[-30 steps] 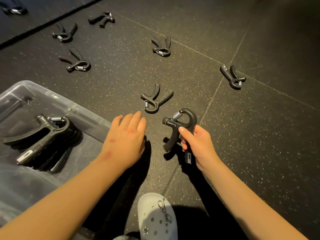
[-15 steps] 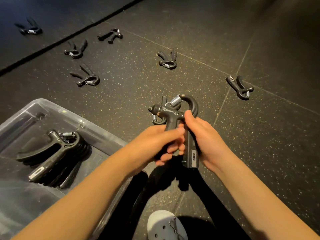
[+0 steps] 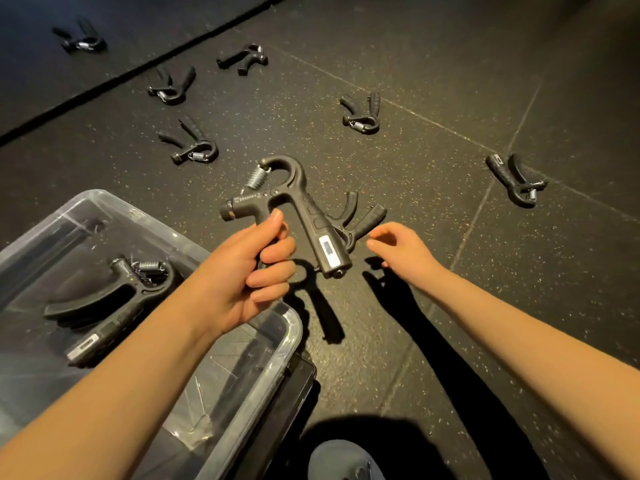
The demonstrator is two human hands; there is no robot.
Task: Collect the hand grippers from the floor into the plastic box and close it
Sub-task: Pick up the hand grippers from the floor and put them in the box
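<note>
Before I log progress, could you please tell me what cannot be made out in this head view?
Head view: floor gripper by the right hand, head hidden behind the held gripper in the left hand.
Head view: stacked grippers in the plastic box overlap, count unclear.
Head view: the box is cut off by left and bottom edges.

A: Where can a hand enter the plastic box (image 3: 292, 327)?
B: From above. Its near right part is bare, though the left forearm (image 3: 121, 393) crosses it; the stacked hand grippers (image 3: 114, 299) fill its middle.
A: And the floor (image 3: 346, 382)?
B: Bare between box and right hand (image 3: 405, 251) (only shadows there). A floor hand gripper (image 3: 363, 220) lies just beyond its fingers (image 3: 375, 242), partly behind the held hand gripper (image 3: 298, 209); the other hand grippers (image 3: 362, 114) lie well apart.
</note>
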